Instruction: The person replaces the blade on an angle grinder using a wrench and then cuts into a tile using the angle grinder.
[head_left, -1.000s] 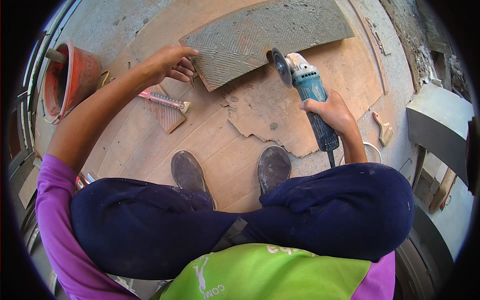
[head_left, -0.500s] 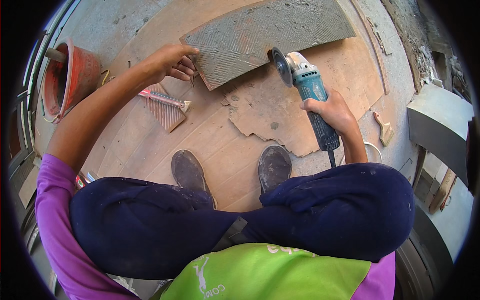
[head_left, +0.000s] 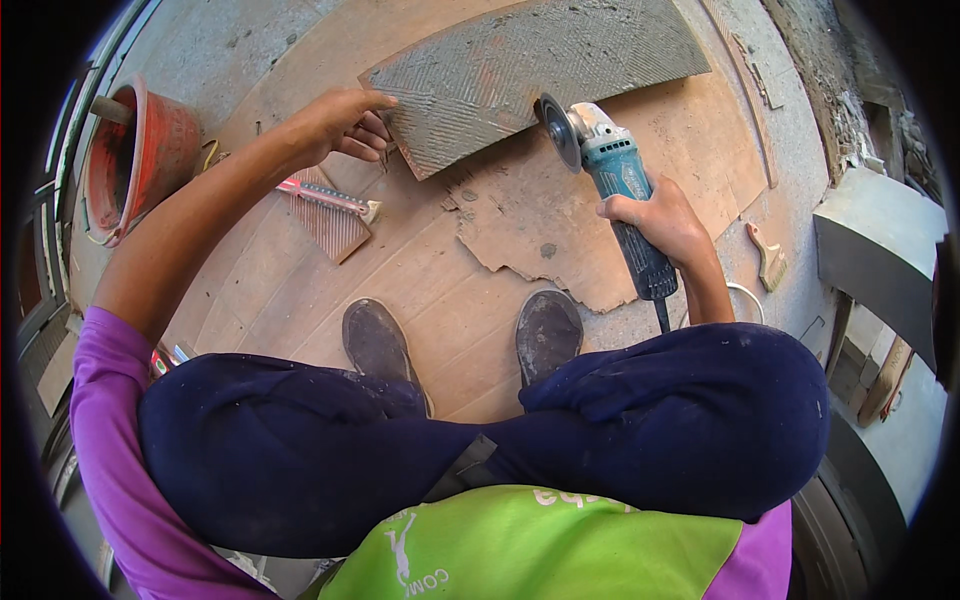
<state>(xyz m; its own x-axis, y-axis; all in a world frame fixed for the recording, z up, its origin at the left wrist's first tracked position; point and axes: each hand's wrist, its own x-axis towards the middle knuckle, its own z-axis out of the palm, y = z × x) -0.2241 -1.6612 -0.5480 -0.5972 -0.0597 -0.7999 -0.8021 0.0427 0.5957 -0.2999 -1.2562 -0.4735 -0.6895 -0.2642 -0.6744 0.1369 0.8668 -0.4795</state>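
My right hand (head_left: 668, 222) is wrapped round the dark rear body of a teal angle grinder (head_left: 622, 180), thumb along its top. The grinder's thin round disc (head_left: 560, 132) stands upright at the near edge of a tile (head_left: 540, 75). Grey ridged mortar coats the tile's upper face, and its near edge looks raised off the floor. At the tile's left edge is my left hand (head_left: 352, 128), fingers curled and the index fingertip lying over the coated face. Whatever its thumb does is hidden.
A red bucket (head_left: 165, 150) stands at the left. A pink-and-grey tool (head_left: 330, 196) lies on a ribbed tile piece (head_left: 335, 235). Torn brown sheeting (head_left: 540, 245) covers floor before my shoes. At the right are a paintbrush (head_left: 768, 258) and a grey block (head_left: 880, 235).
The grinder has shifted very slightly left in my right hand, its disc still by the tile's edge. My left hand and the tile stay where they were.
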